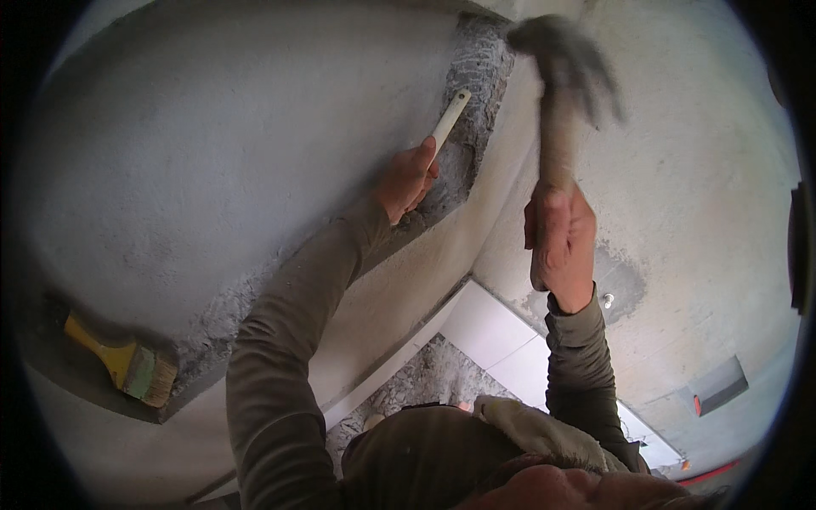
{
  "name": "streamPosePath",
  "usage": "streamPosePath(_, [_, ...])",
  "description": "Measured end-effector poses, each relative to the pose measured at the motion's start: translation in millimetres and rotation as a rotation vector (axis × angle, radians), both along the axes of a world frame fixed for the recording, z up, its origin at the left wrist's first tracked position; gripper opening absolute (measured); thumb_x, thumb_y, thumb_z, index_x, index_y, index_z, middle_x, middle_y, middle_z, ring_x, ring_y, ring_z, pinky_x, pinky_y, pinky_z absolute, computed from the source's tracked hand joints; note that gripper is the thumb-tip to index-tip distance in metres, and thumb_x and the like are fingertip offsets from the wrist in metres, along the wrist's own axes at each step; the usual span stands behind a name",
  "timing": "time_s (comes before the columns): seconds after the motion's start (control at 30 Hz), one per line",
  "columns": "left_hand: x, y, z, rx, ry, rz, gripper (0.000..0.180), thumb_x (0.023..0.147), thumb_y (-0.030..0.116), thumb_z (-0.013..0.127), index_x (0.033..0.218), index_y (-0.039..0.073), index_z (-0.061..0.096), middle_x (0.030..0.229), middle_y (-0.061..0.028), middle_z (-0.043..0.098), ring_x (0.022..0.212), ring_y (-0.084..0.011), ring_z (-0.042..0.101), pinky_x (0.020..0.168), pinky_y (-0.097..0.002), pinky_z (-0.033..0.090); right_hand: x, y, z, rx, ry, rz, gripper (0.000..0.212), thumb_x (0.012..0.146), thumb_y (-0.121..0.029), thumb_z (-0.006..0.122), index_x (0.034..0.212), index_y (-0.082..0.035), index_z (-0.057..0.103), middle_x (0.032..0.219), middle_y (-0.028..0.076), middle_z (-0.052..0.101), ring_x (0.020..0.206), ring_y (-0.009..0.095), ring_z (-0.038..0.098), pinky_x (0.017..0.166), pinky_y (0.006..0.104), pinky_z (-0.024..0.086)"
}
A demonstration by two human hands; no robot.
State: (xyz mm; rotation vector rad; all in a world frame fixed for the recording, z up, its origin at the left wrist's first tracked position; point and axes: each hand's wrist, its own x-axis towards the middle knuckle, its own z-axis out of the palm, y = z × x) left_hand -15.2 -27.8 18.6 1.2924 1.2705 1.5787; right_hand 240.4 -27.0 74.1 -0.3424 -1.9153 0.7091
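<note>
My left hand (408,180) is closed round a pale, flat handle with a hole in its end (452,117); the working end of this tool is hidden by the hand. It rests over the edge of a grey plastered ledge (255,110), beside a rough, chipped strip (478,64). My right hand (563,238) grips the wooden handle of a claw hammer (558,136). The hammer's dark head is raised, smeared by motion, right of the chipped strip and apart from the pale handle.
A paintbrush (127,361) with a yellow handle lies at the ledge's left end. White tiles (484,323) run low along the wall (680,161). On that wall are a small white fitting (608,300) and a rectangular recess (722,387). Rubble-like debris (425,374) covers the floor below.
</note>
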Motion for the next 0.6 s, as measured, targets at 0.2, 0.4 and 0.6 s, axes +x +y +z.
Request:
streamPosePath(0.2, [1,-7,4,-0.013,0.004,0.023,0.063,0.093,0.072,0.037,0.087,0.010,0.048,0.061,0.0067,0.034,0.046,-0.0044,0.027,0.039,-0.0261,0.023,-25,44,-10,0.107,-0.258,-0.118,0.042,0.103,-0.034,0.044,0.083,0.002,0.054,0.063,0.012,0.054,0.056,0.024,0.053,0.054,0.0341,0.043])
streamPosePath(0.4, [1,-2,0,0.028,0.037,0.062,0.065,0.091,0.074,0.039,0.087,0.010,0.048,0.060,0.0069,0.033,0.046,-0.0041,0.026,0.038,-0.0251,0.023,-1,-10,12,0.097,-0.082,-0.030,0.043,0.101,-0.037,0.047,0.094,0.005,0.053,0.060,0.012,0.050,0.057,0.017,0.052,0.054,0.0325,0.042])
streamPosePath(0.6, [4,-1,-2,-0.010,0.025,0.078,0.066,0.092,0.074,0.037,0.086,0.009,0.048,0.060,0.0061,0.034,0.044,-0.0043,0.026,0.036,-0.0263,0.022,-23,47,-16,0.100,-0.247,-0.141,0.044,0.103,-0.037,0.045,0.087,0.002,0.056,0.059,0.007,0.051,0.053,0.016,0.053,0.050,0.0338,0.043])
